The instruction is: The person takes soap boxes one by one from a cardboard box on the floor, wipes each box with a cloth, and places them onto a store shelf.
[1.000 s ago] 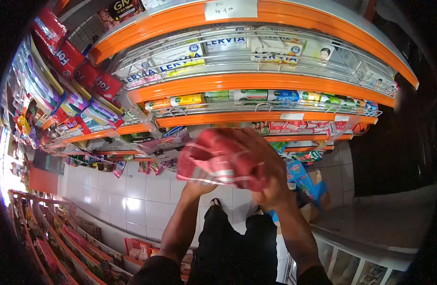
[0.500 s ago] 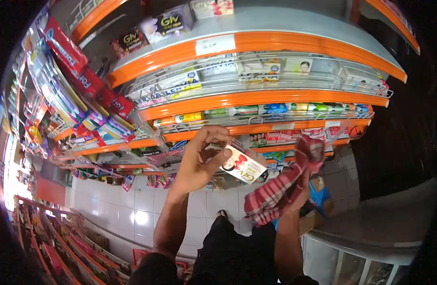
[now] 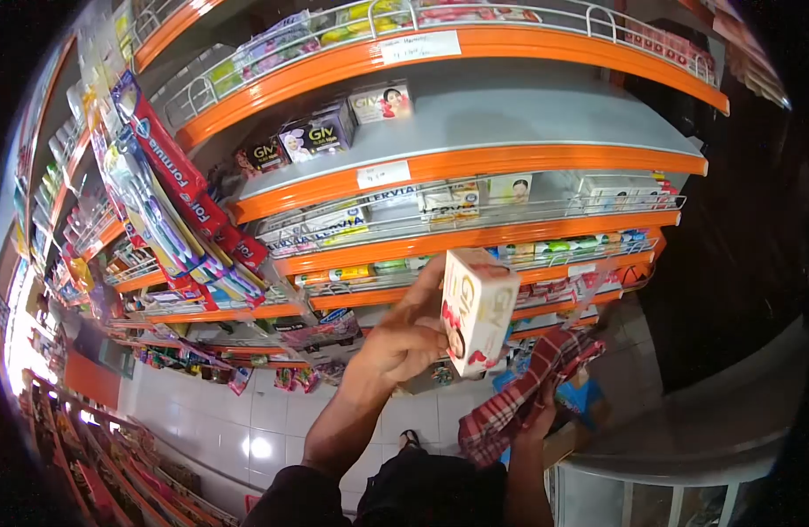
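Head view, box: the white Giv box (image 3: 480, 312) is held up in front of the shelves, long side near upright, touching none of them.
Left hand: the left hand (image 3: 391, 351) grips the box, thumb on the near face; the other fingers are partly hidden behind it.
Right hand: the right hand (image 3: 538, 418), lower and to the right, is closed on the cloth (image 3: 519, 395); folds cover most of its fingers.
Shelf: the grey shelf (image 3: 545, 119) carries more Giv boxes (image 3: 324, 133) toward its left end.
Change: half a second ago the box lay slanted and lower; it has been turned upright, and the view now takes in higher shelves.
Meaning: my reading, box handling is the left hand's alone here, cloth apart from it.
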Tool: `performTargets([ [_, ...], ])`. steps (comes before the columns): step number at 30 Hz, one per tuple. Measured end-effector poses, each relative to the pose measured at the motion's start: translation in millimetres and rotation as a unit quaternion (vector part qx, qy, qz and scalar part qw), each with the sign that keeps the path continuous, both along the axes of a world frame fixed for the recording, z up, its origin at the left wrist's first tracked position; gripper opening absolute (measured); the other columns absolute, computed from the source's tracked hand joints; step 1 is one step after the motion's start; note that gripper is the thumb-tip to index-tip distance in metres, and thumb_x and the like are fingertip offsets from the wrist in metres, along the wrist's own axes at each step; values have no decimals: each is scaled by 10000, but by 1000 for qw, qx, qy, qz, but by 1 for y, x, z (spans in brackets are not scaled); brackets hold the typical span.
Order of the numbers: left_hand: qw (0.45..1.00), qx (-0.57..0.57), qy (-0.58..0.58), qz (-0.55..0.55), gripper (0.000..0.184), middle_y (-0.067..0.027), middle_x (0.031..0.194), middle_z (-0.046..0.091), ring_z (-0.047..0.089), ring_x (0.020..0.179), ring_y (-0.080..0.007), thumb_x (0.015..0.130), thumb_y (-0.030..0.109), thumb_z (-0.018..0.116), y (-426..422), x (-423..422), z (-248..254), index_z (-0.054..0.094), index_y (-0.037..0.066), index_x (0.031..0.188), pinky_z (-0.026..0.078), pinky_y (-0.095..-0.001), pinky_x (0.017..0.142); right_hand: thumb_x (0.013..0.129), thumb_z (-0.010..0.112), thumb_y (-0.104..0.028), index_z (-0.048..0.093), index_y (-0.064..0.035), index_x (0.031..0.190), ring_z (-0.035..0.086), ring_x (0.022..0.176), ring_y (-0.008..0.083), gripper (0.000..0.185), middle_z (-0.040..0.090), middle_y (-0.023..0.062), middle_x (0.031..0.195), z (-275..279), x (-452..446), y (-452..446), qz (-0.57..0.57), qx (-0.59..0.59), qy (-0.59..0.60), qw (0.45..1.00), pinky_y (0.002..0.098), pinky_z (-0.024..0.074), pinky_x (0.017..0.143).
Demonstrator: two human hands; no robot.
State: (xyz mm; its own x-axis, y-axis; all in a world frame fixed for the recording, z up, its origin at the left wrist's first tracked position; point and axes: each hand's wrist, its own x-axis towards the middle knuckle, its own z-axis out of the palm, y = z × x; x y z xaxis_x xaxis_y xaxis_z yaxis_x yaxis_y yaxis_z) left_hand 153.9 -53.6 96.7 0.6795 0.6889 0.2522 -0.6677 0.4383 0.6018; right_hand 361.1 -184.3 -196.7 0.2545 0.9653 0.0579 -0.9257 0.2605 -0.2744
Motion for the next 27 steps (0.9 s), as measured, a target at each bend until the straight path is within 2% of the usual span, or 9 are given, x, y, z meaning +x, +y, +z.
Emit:
performTargets([
  [1, 998, 22, 55, -12, 946, -207, 1333, 496, 518, 1230, -366, 645, -125, 545, 1, -6, 3, 226, 124, 1500, 397, -560, 1048, 990, 502, -324, 515, -93, 1306, 590, 1029, 230, 392, 594, 45, 1186, 46, -21, 2, -94, -142, 23, 985, 388, 478, 887],
  [4, 993, 70, -50, -76, 947, -164, 1283, 529, 525, 1222, -323, 652, -158, 531, 7, 4, -3, 202, 92, 1505, 451, -464, 1001, 982, 511, -343, 516, -87, 1307, 594, 1047, 265, 414, 592, 64, 1219, 60, -28, 2, -88, -170, 0, 981, 418, 478, 916],
  [8, 999, 36, 27, 12, 756, -108, 1178, 563, 565, 1139, -249, 705, -151, 588, 3, 9, -4, 342, 58, 1388, 485, -390, 959, 952, 557, -255, 442, -75, 1371, 582, 1125, 226, 470, 574, 69, 1281, 137, -48, 14, -115, -165, -207, 957, 405, 470, 941],
  [10, 994, 12, 82, 72, 675, -94, 1152, 566, 582, 1104, -221, 724, -142, 613, 0, 16, -3, 401, 51, 1335, 488, -375, 952, 844, 674, -104, 408, -33, 1382, 573, 1123, 226, 605, 563, 91, 1269, 186, -59, 31, -199, -18, -285, 937, 373, 454, 954],
  [12, 945, 225, 202, 128, 595, -71, 1140, 570, 566, 1073, -154, 729, -63, 729, 1, 22, 0, 449, 39, 1244, 486, -334, 924, 806, 743, -100, 446, 12, 1332, 559, 1101, 208, 614, 564, 91, 1239, 204, -51, 54, -200, 53, -357, 911, 376, 431, 970],
  [20, 838, 403, 298, 215, 593, -82, 1103, 621, 596, 1043, -162, 701, 19, 825, 8, -10, 38, 513, 45, 1204, 488, -330, 881, 797, 767, -77, 534, 12, 1193, 605, 983, 179, 468, 617, 95, 1117, 266, -51, 77, -199, 55, -384, 900, 322, 479, 883],
  [21, 719, 557, 326, 257, 596, -93, 1104, 614, 595, 1028, -168, 717, 3, 804, 17, -19, 49, 513, 46, 1235, 476, -330, 895, 813, 751, -68, 539, 10, 1186, 607, 976, 172, 436, 619, 93, 1112, 273, -54, 82, -220, 66, -404, 885, 313, 478, 881],
  [24, 608, 630, 380, 299, 556, -97, 1094, 606, 586, 1001, -158, 717, -11, 799, 35, -28, 93, 518, 40, 1194, 461, -312, 898, 858, 708, -52, 552, 2, 1168, 608, 969, 151, 351, 624, 75, 1104, 285, -48, 85, -227, 94, -432, 868, 292, 473, 886],
  [27, 662, 555, 359, 353, 438, -85, 1018, 593, 570, 968, -133, 752, 22, 788, 86, -33, 111, 511, 36, 1091, 444, -294, 890, 891, 676, -116, 506, 2, 1301, 539, 1114, 164, 460, 570, 61, 1251, 264, -33, 88, -243, 0, -426, 871, 325, 405, 968],
])
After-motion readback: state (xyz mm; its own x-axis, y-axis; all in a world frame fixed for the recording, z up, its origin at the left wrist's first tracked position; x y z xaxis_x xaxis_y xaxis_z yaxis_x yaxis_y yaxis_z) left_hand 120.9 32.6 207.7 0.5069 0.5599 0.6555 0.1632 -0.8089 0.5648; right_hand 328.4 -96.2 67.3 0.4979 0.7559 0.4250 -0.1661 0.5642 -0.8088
